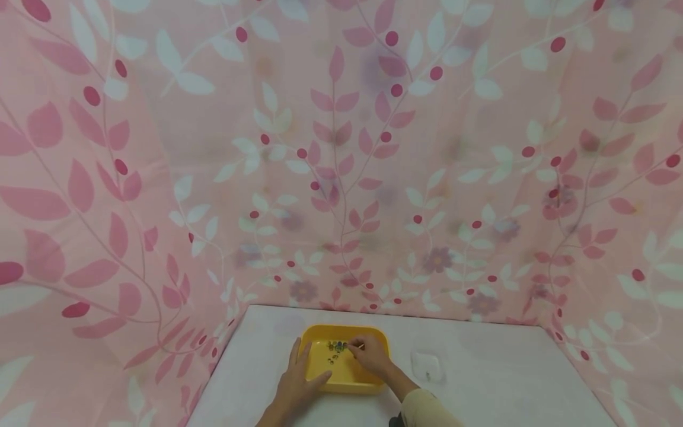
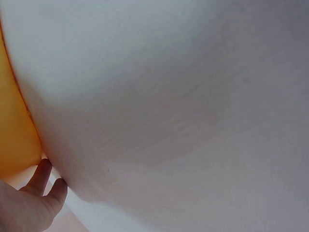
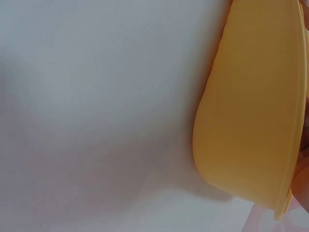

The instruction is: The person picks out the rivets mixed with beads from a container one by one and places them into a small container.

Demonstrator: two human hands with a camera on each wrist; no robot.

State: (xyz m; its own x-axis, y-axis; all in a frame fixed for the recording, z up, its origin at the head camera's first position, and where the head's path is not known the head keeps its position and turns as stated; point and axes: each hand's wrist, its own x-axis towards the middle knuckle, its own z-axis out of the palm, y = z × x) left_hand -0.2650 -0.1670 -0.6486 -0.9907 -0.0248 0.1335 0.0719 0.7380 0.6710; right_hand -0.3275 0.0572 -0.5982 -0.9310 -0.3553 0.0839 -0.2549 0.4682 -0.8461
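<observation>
Two hands work at a yellow tray (image 1: 373, 339): left hand (image 1: 299, 379) flat on its rim, fingers straight; right hand (image 1: 370, 354) pinches a thin stick (image 1: 360, 346) beside small beads (image 1: 336, 346).

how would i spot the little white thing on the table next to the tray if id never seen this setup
Start at the white table ringed by pink leaf-print curtains, and find the yellow tray at its near middle, where both hands are working. Just right of the tray, apart from it, lies a small white squarish object. It is the only loose thing on the bare tabletop, pale where the tray is bright yellow.
</observation>
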